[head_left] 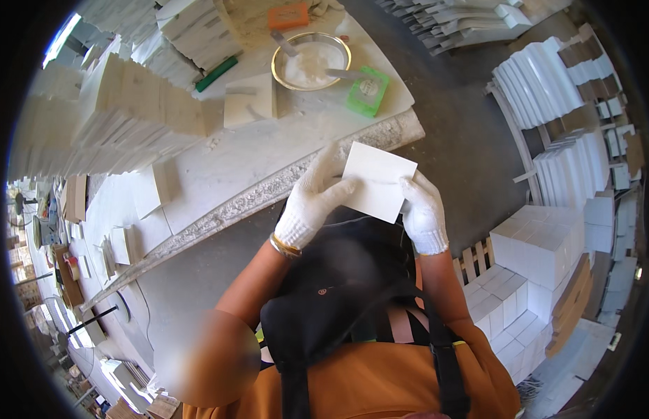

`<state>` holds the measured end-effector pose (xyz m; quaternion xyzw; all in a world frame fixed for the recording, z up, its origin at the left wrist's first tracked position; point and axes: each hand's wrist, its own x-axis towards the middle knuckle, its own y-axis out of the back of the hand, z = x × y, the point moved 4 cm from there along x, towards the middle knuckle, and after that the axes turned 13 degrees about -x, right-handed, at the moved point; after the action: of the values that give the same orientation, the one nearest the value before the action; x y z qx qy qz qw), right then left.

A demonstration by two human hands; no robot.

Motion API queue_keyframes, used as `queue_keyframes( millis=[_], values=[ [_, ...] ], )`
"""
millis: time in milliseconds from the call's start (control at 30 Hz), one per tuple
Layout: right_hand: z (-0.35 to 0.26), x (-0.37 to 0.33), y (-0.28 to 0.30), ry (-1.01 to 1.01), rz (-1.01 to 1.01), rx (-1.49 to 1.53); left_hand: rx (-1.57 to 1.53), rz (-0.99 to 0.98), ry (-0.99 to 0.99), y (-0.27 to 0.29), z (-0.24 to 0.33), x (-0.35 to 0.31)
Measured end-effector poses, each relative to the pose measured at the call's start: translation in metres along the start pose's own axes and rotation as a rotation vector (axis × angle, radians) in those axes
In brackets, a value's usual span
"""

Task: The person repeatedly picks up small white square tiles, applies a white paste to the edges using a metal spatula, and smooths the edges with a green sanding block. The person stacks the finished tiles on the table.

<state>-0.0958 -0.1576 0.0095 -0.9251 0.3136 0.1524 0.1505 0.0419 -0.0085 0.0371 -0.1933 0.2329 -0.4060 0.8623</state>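
Note:
In front of my body, above the table's near edge, a square white stone tile point(377, 183) is held between my gloved hands. A faint grey vein crosses its face. My left hand point(312, 199), in a white knitted glove, has its thumb on the tile's left part, and its fingers reach up along the left side, slightly blurred. My right hand point(423, 213), gloved alike, grips the right edge with the thumb in front; its other fingers are partly hidden behind the tile.
On the stone-topped table point(262, 150) stand a metal bowl point(312, 64) of white paste with scrapers, a green box point(368, 92), an orange block point(288, 15), a green bar point(216, 74) and a loose tile point(249, 101). Tall tile stacks point(122, 112) rise left; white blocks point(537, 244) stand right.

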Motion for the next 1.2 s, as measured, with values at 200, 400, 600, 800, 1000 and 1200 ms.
queue_keyframes(
  millis=[200,400,600,800,1000,1200],
  values=[
    [0.006,-0.009,0.016,0.072,-0.035,0.053,-0.262,-0.220,0.196,-0.002,-0.018,-0.002],
    [0.001,-0.011,0.014,0.093,-0.081,0.112,-0.471,-0.242,0.255,0.001,-0.026,-0.004],
    [0.003,-0.008,0.014,0.124,-0.111,0.141,-0.587,-0.223,0.317,0.006,-0.043,0.001],
    [0.008,-0.007,0.016,0.089,-0.105,0.112,-0.607,-0.173,0.373,0.005,-0.044,0.004],
    [0.015,-0.006,0.019,0.071,-0.103,0.103,-0.526,-0.127,0.425,0.014,-0.056,0.013],
    [0.020,-0.006,0.020,0.030,-0.080,0.099,-0.493,-0.049,0.332,0.001,-0.045,0.024]
  ],
)
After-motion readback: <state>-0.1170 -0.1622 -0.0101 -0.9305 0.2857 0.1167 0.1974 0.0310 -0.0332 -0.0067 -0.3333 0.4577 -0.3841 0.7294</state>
